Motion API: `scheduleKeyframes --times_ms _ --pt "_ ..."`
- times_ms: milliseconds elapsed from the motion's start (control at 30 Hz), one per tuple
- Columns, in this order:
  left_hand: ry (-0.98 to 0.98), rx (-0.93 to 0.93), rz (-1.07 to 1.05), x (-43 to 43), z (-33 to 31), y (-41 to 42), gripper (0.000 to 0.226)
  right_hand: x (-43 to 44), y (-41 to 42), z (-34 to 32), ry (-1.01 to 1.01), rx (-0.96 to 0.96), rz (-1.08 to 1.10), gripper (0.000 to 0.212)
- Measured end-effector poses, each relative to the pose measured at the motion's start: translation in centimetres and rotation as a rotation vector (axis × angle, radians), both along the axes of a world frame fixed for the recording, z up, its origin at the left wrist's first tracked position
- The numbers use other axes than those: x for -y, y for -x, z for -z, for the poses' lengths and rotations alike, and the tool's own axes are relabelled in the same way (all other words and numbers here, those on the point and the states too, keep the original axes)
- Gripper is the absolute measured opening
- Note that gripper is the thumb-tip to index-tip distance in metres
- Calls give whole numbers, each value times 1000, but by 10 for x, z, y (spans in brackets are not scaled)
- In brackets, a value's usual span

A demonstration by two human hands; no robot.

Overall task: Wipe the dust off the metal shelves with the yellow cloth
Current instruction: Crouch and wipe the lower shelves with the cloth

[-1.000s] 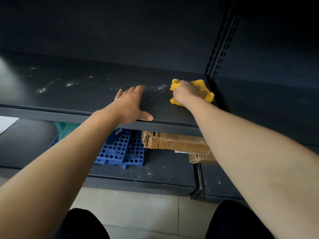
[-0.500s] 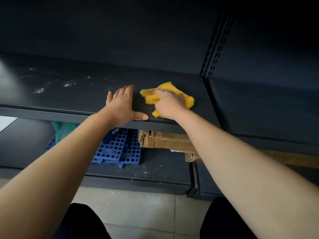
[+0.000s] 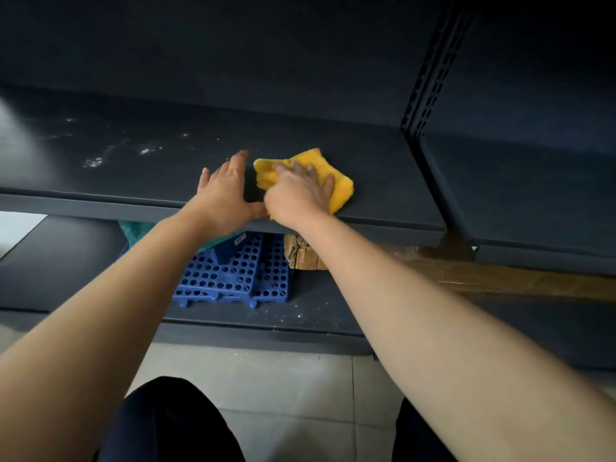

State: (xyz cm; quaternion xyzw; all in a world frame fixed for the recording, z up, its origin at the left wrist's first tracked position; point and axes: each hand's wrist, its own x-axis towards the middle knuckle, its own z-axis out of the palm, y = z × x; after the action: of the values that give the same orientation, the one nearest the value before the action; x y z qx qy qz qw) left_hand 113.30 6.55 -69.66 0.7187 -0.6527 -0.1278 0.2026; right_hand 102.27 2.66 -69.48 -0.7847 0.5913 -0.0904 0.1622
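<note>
- Head view: the right hand (image 3: 300,191) lies on top of the yellow cloth (image 3: 343,190) with its fingers spread, pressing it onto the metal shelf (image 3: 383,181) close to the front lip. The thumb is hidden, so I cannot tell whether it pinches any fabric.
- The left hand (image 3: 226,195) rests flat and open on the shelf just beside the cloth and holds nothing.
- Pale dust patches (image 3: 96,161) lie well to the left. A good stroke would probably run that way with even pressure, with the left hand lifted clear.
- The cloth is thick, fluffy terry, bunched into folds. It likely traps powder well, so refolding it to a fresh face should avoid smearing.
- The shelf is smooth, dark, matt sheet metal with a folded front edge.
- The slotted upright (image 3: 430,78) stands at the shelf's right end, and its corner may hold grit.
- On the speckled lower shelf (image 3: 316,315) sit blue perforated panels (image 3: 240,278) and a creased cardboard box (image 3: 301,256).
</note>
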Motion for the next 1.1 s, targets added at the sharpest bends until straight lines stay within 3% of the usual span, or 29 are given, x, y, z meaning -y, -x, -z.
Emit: scheduleKeyframes --times_ms 233,400,633,833,1100 --pt "-83 15 61 -4 -8 -21 85 -12 -1 11 152 24 4 54" --pt "-154 51 208 8 -15 -14 89 -9 27 13 214 -32 120 50" --pt "-215 14 266 11 -17 -33 83 -6 10 7 78 -24 304 50" --pt "-193 151 257 17 -14 -64 85 0 -38 -8 -53 -32 190 62" --pt "-213 194 257 26 -21 -51 98 19 -11 -8 -21 -110 218 56"
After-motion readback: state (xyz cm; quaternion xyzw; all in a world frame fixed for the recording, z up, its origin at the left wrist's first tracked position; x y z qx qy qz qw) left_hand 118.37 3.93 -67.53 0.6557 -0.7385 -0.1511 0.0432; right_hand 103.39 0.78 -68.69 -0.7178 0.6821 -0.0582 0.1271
